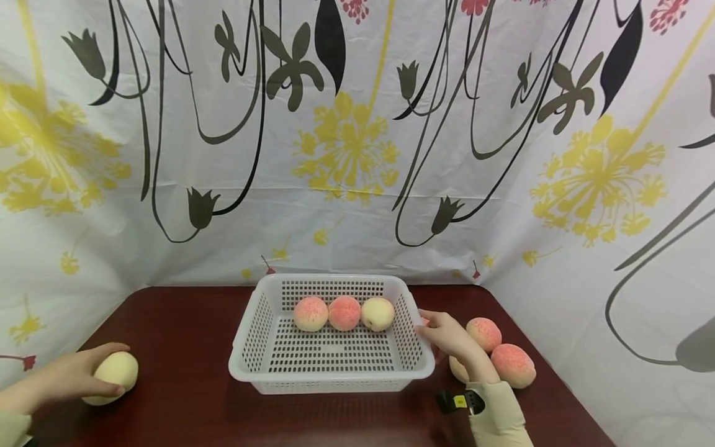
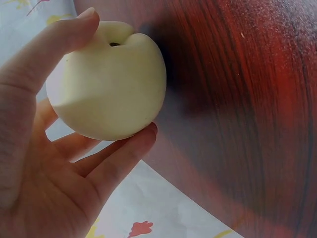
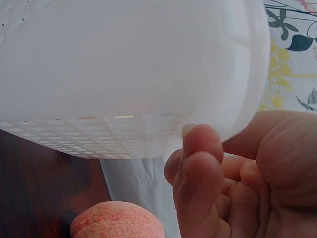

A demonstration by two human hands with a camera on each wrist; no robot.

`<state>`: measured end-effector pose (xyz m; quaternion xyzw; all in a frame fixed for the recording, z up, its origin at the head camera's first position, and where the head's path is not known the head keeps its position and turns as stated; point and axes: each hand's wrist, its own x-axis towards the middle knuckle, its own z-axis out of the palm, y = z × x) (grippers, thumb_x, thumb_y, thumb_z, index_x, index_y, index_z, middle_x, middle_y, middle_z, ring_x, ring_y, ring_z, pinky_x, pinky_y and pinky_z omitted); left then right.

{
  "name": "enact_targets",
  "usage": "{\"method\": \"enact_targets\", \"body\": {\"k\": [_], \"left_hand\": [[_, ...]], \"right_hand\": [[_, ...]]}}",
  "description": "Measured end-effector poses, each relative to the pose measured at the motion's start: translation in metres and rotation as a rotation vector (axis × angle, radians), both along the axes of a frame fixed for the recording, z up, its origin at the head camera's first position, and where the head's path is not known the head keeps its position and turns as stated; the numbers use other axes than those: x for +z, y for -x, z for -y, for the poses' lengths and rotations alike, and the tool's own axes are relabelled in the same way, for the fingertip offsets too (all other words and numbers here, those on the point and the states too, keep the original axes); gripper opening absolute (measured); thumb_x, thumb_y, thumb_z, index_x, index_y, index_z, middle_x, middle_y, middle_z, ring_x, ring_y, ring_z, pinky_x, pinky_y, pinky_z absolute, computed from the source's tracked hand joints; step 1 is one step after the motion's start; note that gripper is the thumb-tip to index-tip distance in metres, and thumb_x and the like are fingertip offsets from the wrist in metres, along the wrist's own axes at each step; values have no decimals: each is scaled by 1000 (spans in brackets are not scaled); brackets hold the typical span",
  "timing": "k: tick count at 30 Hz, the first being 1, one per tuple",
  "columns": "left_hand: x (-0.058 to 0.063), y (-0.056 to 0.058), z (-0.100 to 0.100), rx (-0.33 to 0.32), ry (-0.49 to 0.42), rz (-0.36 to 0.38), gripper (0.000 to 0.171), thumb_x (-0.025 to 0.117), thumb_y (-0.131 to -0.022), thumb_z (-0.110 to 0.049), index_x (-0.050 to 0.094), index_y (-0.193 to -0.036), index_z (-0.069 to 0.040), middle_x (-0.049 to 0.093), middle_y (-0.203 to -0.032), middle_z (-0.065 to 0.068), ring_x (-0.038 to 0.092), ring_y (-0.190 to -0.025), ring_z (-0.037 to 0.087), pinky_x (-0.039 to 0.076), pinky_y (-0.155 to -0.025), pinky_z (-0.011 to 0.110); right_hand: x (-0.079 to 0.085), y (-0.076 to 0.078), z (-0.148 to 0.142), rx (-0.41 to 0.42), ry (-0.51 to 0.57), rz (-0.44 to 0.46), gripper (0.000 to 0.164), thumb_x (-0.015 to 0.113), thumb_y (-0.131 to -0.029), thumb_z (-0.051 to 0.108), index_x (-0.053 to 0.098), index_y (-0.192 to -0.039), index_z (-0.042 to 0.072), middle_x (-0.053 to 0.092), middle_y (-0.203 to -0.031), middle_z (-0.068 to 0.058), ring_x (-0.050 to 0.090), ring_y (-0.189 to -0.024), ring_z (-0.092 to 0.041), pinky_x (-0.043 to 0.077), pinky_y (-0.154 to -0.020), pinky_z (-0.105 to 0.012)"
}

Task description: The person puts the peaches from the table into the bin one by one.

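Left hand holds a pale peach, right hand grips the basket

At the left end of the dark red table, the left hand's thumb and fingers clamp the pale peach from opposite sides, its stem hollow near the thumb. The right hand's fingers are bent about the basket's right rim, some in front and one digit passing behind it. The white basket rests mid-table, with two pink peaches and a cream peach side by side toward its back wall. Two rosy peaches lie right of the right wrist, and a yellowish peach is partly hidden behind it
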<state>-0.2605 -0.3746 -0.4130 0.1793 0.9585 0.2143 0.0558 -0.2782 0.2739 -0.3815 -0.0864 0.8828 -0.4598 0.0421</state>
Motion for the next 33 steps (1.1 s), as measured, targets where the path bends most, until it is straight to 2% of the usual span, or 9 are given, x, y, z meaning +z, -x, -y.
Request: {"method": "enact_targets", "body": {"k": [9,16,19,23,28,33], "left_hand": [[1,1,-1,16,-10,22,70,69,-73,-33,40,-123,7,57,-96,10,53,-75,19,38,-56,37],[6,7,-2,-33,16,-79,64,71,-71,-33,45,-117,2,57,-92,3,50,-73,7,38,-57,37],[16,10,-3,-78,-13,-79,62,69,-73,-29,43,-119,4,56,-93,4,50,-73,4,39,-57,33],[32,13,-7,-101,-35,-82,61,69,-74,-25,42,-119,6,55,-94,6,50,-74,5,40,-57,30],[49,13,-14,-58,-11,-72,64,69,-74,-28,41,-122,4,56,-97,8,52,-79,16,39,-58,38],[65,16,-21,-38,22,-100,71,69,-74,-30,37,-126,6,56,-101,15,53,-82,22,40,-59,40]], "right_hand": [[1,0,1,2,2,-7,50,54,-88,20,38,-133,7,61,-76,-14,57,-48,-24,46,-40,-39],[1,-1,0,10,-2,-12,50,54,-88,20,38,-133,7,61,-77,-16,57,-49,-24,46,-41,-40],[1,0,-1,15,-1,-9,49,54,-88,19,39,-133,7,61,-77,-16,58,-51,-23,46,-41,-40],[1,1,-1,17,2,-10,50,54,-87,19,38,-133,6,61,-79,-16,59,-54,-23,46,-41,-39],[2,1,-1,27,15,-6,51,54,-88,20,37,-133,6,62,-81,-16,59,-55,-23,46,-42,-39],[2,1,-1,33,22,5,50,53,-88,18,38,-133,6,62,-80,-18,59,-54,-25,46,-41,-40]]}}
